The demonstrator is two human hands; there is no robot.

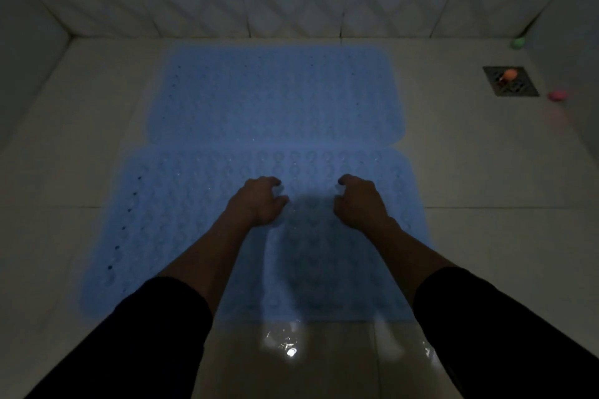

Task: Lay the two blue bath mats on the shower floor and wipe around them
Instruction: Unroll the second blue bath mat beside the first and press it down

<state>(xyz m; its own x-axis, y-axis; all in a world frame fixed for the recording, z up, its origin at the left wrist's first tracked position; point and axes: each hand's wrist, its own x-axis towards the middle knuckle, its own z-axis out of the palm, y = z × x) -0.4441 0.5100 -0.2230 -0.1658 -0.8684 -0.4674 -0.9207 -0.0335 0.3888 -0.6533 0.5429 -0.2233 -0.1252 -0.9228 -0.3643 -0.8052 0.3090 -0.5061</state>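
Two light blue bath mats lie flat on the pale tiled shower floor, one behind the other. The far mat [275, 97] reaches almost to the back wall. The near mat [181, 236] touches its front edge. Both my hands are over the middle of the near mat, a short gap between them. My left hand [259, 201] and my right hand [356, 201] have loosely bent fingers with the tips down on the mat, and neither holds anything. Dark sleeves cover my forearms.
A square metal floor drain [515, 87] sits at the back right with a small orange object [509, 74] on it. A green object [518, 41] and a pink one [557, 95] lie near the right wall. Tiled walls enclose three sides; the floor near me [291, 351] is wet and shiny.
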